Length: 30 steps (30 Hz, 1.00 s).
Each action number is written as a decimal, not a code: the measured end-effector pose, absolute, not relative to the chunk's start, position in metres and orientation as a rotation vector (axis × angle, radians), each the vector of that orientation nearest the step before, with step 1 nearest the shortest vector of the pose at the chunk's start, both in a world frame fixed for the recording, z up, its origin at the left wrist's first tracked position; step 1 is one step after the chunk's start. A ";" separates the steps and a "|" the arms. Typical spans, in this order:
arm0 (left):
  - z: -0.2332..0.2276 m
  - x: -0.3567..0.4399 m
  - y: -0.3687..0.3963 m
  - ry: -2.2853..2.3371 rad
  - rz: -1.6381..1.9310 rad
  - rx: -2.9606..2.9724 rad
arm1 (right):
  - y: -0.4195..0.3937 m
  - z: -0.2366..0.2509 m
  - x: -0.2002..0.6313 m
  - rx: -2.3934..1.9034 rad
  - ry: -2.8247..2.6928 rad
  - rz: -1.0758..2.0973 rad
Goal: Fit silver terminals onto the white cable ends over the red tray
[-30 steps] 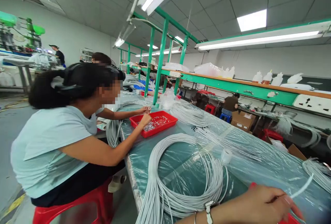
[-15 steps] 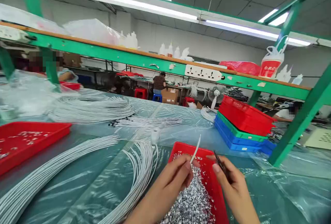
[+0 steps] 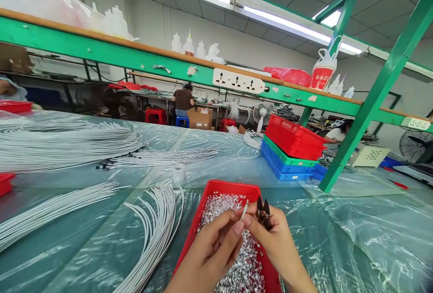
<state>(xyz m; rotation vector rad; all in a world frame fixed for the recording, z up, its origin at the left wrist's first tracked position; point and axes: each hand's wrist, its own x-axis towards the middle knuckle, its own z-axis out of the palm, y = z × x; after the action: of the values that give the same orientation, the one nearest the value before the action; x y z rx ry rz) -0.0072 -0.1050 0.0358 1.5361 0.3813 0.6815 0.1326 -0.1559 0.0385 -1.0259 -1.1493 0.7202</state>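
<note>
Head view shows me pinching a white wire (image 3: 244,210) end in my left hand (image 3: 216,250) while my right hand (image 3: 274,239) grips small cutters (image 3: 263,211) beside it, over the red tray (image 3: 219,189) of metal bits on the desk (image 3: 338,239); next, I judge, a careful snip.

Left hand (image 3: 216,250) pinching a white cable end (image 3: 244,210); right hand (image 3: 274,243) gripping small dark cutters (image 3: 263,211) — both over a red tray (image 3: 233,188) of silvery metal bits (image 3: 241,270). White cable bundles (image 3: 67,141) on plastic-covered table (image 3: 355,239) — stacked red, green, blue trays (image 3: 291,151) beyond.
</note>
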 end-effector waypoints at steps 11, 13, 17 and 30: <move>0.033 -0.006 -0.107 0.422 0.773 1.573 | -0.157 0.037 0.135 -1.020 -1.175 0.743; 0.033 -0.004 -0.108 0.380 0.787 1.569 | -0.157 0.035 0.136 -1.033 -1.200 0.730; 0.036 -0.003 -0.113 0.403 0.839 1.526 | -0.160 0.032 0.138 -1.050 -1.247 0.729; 0.048 -0.009 -0.123 0.505 1.157 1.573 | -0.178 0.029 0.128 -1.253 -1.149 0.623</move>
<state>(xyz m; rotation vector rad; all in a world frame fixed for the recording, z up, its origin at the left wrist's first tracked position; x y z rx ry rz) -0.0094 -0.1234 0.0476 1.5730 0.5049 1.1566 0.1277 -0.1783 0.0286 -1.2534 -1.1495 0.6228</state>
